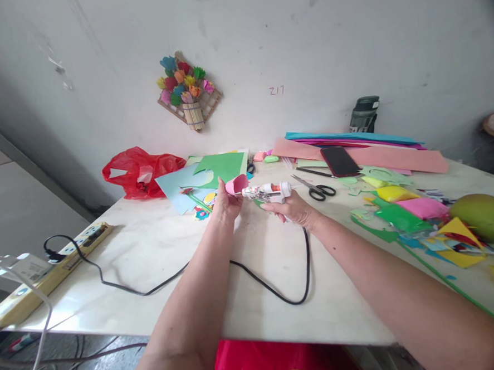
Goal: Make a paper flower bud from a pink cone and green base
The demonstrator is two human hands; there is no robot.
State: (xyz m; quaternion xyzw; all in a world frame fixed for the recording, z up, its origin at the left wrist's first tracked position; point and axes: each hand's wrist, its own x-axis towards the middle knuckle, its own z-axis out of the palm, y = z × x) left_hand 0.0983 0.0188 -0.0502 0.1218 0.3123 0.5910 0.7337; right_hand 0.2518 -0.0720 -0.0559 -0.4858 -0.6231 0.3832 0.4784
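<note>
"Two bare hands are hovering over the middle of the worktop [175, 318], towards its back edge. What are you gripping?"

"Your left hand [230, 204] is pinching a curled pink sheet piece [237, 183], paper or foam by its look, while your right hand [290, 207] is wrapping around the handle of a white patterned hot-glue gun [266, 193]."

"How far along are you getting?"

"Partway, it is seeming. Your pink piece is already curving into a cup-like form, and a green-stemmed paper flower [196, 199] is lying left of your left hand, looking largely made. Any glue on the pink piece isn't showing, so its bonding is probably still awaiting completion."

"And where is it sitting relative to your hands?"

"It is rising just above your left fingers, in the space between both hands. The gun's nozzle is pointing left at its near side; whether they are touching, you cannot tell from this view. Scissors [316, 189] are lying just beyond your right hand, and a black cord [145, 293] is running from beneath your right wrist to the power strip [95, 236] at the worktop's left edge."
</note>
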